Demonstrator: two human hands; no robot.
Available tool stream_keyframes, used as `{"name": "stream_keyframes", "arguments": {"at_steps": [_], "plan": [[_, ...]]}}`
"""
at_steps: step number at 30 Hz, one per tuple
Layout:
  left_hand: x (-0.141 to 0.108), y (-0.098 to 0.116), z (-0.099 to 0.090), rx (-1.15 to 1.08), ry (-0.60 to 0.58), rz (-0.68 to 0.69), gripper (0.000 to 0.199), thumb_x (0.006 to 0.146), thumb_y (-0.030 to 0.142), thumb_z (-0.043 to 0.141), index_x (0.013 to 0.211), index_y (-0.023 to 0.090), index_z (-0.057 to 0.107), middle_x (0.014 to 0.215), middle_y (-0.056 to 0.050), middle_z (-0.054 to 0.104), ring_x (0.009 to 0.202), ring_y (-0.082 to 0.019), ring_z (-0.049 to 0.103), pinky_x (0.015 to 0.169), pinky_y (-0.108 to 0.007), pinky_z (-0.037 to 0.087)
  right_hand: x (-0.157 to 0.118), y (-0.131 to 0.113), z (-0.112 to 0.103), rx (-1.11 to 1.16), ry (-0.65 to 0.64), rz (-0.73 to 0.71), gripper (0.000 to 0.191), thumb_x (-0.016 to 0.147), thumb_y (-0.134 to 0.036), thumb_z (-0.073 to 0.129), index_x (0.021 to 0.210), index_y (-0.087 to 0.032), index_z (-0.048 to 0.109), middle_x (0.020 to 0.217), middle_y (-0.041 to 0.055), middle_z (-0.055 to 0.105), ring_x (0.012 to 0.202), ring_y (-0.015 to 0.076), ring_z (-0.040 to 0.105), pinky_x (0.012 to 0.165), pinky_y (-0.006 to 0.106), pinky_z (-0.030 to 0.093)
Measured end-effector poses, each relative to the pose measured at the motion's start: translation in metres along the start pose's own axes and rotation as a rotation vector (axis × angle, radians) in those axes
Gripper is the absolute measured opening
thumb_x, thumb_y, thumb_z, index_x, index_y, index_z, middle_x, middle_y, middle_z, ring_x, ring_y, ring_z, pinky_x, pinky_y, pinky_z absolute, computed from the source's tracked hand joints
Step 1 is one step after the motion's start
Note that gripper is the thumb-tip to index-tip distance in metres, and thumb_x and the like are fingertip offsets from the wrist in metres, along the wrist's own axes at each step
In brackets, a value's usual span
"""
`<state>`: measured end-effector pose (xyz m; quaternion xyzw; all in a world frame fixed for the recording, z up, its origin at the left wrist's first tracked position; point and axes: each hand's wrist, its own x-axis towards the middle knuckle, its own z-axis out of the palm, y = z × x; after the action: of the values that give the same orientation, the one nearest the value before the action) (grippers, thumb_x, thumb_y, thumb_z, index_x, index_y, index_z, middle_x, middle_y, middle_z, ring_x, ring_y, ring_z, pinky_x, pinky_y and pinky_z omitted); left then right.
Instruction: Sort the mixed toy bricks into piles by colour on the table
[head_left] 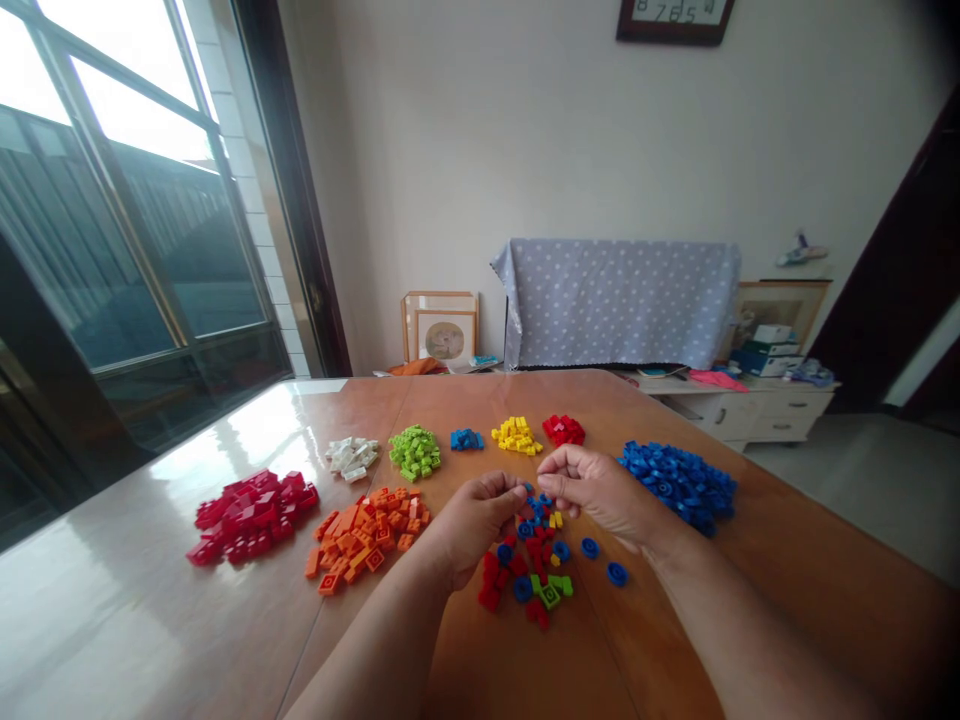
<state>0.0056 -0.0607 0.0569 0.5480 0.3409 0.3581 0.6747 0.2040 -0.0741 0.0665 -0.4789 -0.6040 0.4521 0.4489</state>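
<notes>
Mixed toy blocks (534, 550) beneath two curled hands.
The left hand (484, 512) and right hand (589, 488) are positioned close together, presumably for fine handling; whether anything is pinched cannot be told. The orange pile (371, 530) and blue pile (679, 483) are set apart, probably to separate colours. Small red, blue, green and yellow pieces, some round, are scattered on the table (217, 640).
</notes>
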Motion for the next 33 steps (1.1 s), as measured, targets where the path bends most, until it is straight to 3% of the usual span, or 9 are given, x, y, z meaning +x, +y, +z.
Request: {"name": "stream_keyframes", "arguments": {"at_steps": [12, 22, 33], "plan": [[0.003, -0.005, -0.001, 0.018, -0.028, 0.041, 0.031, 0.082, 0.044, 0.070, 0.087, 0.014, 0.061, 0.076, -0.001, 0.059, 0.059, -0.006, 0.043, 0.056, -0.018, 0.032, -0.001, -0.002, 0.010, 0.131, 0.066, 0.066, 0.024, 0.081, -0.034, 0.066, 0.098, -0.017, 0.066, 0.077, 0.0012, 0.067, 0.069, 0.0127, 0.062, 0.063, 0.025, 0.050], [0.004, -0.009, -0.001, 0.069, -0.021, 0.058, 0.029, 0.085, 0.042, 0.065, 0.088, 0.014, 0.058, 0.076, -0.001, 0.057, 0.060, -0.007, 0.040, 0.056, -0.019, 0.029, -0.002, 0.000, 0.013, 0.134, 0.015, 0.029, 0.021, 0.078, -0.032, 0.071, 0.091, -0.017, 0.066, 0.075, -0.0030, 0.061, 0.064, 0.0092, 0.054, 0.060, 0.023, 0.044], [0.005, -0.009, 0.000, 0.100, 0.028, 0.117, 0.027, 0.084, 0.040, 0.064, 0.088, 0.015, 0.055, 0.073, 0.001, 0.055, 0.060, -0.008, 0.041, 0.058, -0.022, 0.031, 0.000, 0.001, 0.023, 0.137, 0.077, 0.020, 0.018, 0.078, -0.032, 0.067, 0.088, -0.017, 0.063, 0.070, -0.0019, 0.062, 0.064, 0.0113, 0.057, 0.059, 0.023, 0.045]]}}
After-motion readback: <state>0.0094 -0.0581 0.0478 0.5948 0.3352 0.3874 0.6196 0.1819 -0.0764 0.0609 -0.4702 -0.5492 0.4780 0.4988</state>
